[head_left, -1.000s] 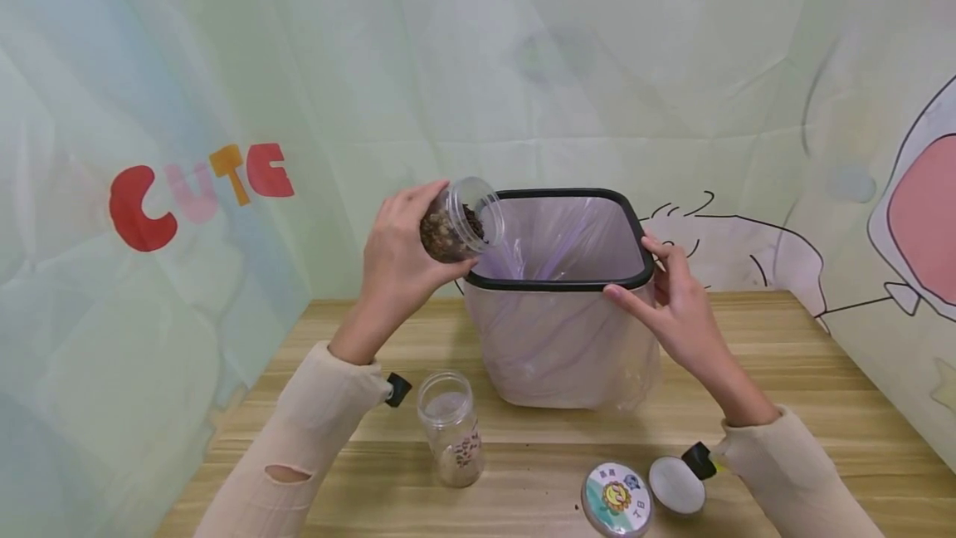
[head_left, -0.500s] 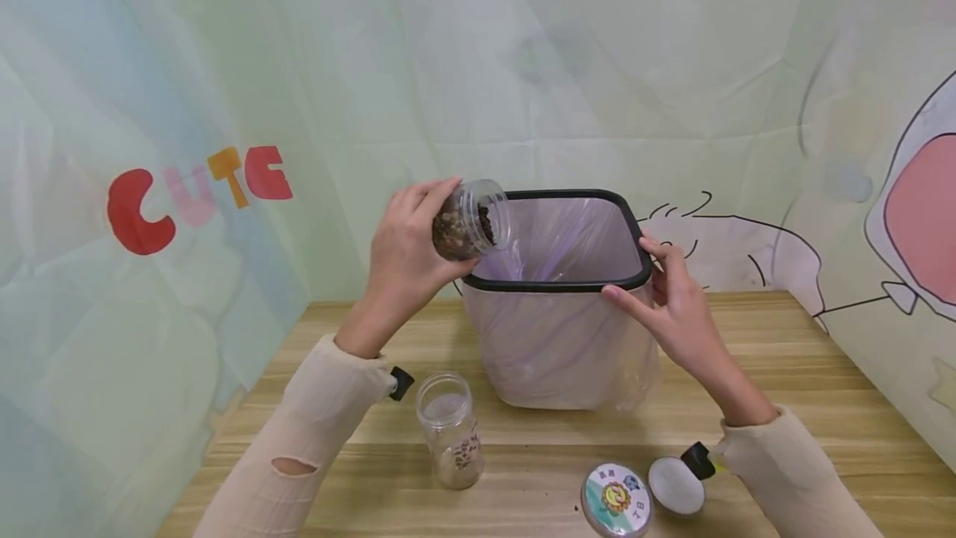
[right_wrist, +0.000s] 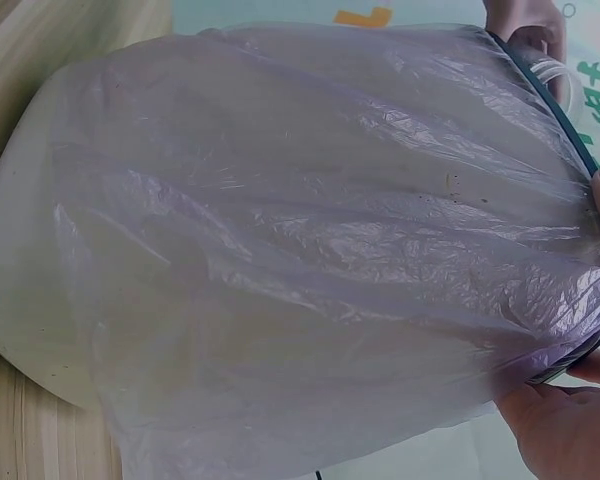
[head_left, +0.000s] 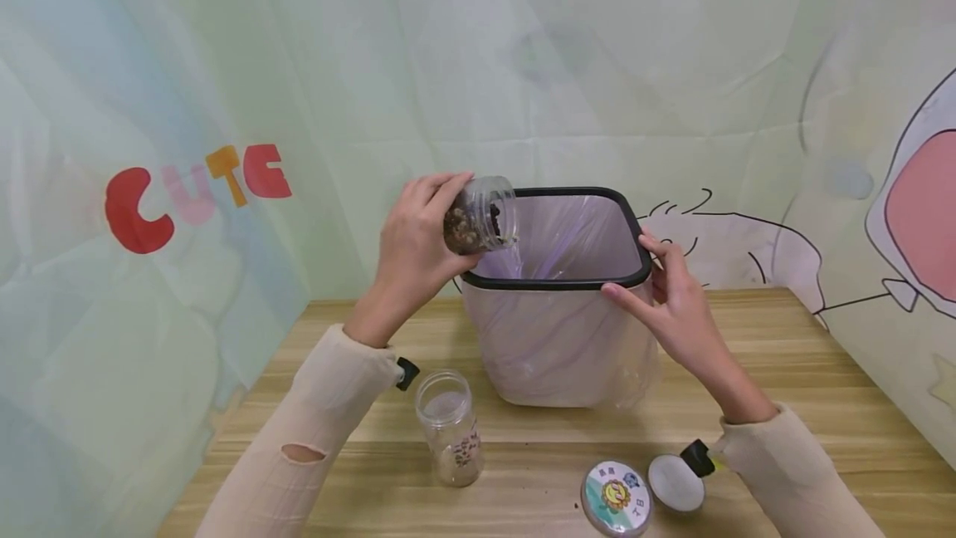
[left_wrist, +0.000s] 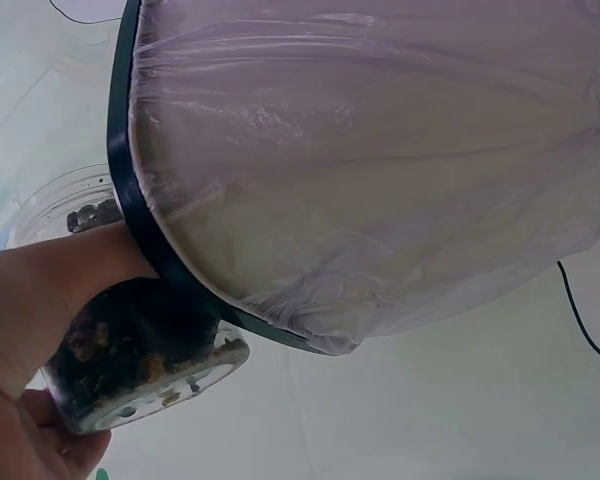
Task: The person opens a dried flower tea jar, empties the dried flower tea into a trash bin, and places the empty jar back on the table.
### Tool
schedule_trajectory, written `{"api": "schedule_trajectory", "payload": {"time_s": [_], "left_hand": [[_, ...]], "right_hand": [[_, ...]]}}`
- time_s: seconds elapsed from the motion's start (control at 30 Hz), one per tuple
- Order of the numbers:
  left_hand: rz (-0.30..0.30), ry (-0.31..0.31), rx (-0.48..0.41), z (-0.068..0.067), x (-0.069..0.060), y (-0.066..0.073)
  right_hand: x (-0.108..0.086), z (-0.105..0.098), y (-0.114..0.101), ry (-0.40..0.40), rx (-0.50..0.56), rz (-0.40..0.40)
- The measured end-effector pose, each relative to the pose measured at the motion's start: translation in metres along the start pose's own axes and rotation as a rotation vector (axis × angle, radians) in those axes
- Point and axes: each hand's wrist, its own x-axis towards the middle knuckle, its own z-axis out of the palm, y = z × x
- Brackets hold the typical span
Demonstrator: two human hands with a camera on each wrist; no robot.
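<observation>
My left hand grips a clear jar holding dark, mixed crumbly bits. The jar lies tipped on its side, mouth to the right, over the left rim of a trash bin. In the left wrist view the dark contents of the jar show through its wall. A black band runs round the bin's top over a pale purple plastic bag. My right hand holds the bin's right rim, thumb in front and fingers at the side. In the right wrist view the bag covers most of the bin.
A second clear jar stands upright and uncapped on the wooden table, left of the bin's front. Two round lids lie near the front: a printed lid and a plain whitish lid. A printed curtain hangs behind.
My left hand has moved right with the jar, bringing its mouth further over the bin, and the jar is tipped more nearly level. The right hand and the bin have stayed in place.
</observation>
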Motion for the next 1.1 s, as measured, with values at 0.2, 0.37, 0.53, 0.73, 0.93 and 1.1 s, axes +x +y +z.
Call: {"api": "schedule_trajectory", "payload": {"time_s": [0.2, 0.37, 0.53, 0.73, 0.93, 1.1], "left_hand": [[0.023, -0.006, 0.013, 0.0016, 0.0029, 0.0000], [0.041, -0.010, 0.009, 0.0020, 0.0046, 0.0008], [0.061, -0.008, 0.000, 0.0035, 0.0055, 0.0006], [0.070, -0.007, -0.012, 0.0050, 0.0057, -0.0002], [0.082, -0.008, -0.009, 0.0056, 0.0065, -0.0005], [0.087, -0.013, -0.003, 0.0057, 0.0062, -0.0012]], "right_hand": [[0.0007, -0.0001, -0.0013, 0.001, 0.019, 0.002], [0.0007, -0.0004, -0.0026, 0.001, 0.031, 0.007], [0.0004, -0.0005, -0.0017, 0.001, 0.023, 0.009], [0.0002, 0.0001, 0.0002, 0.002, 0.023, 0.008], [0.0010, -0.0003, -0.0004, 0.007, 0.024, 0.008], [0.0009, -0.0003, -0.0012, 0.006, 0.024, 0.016]]}}
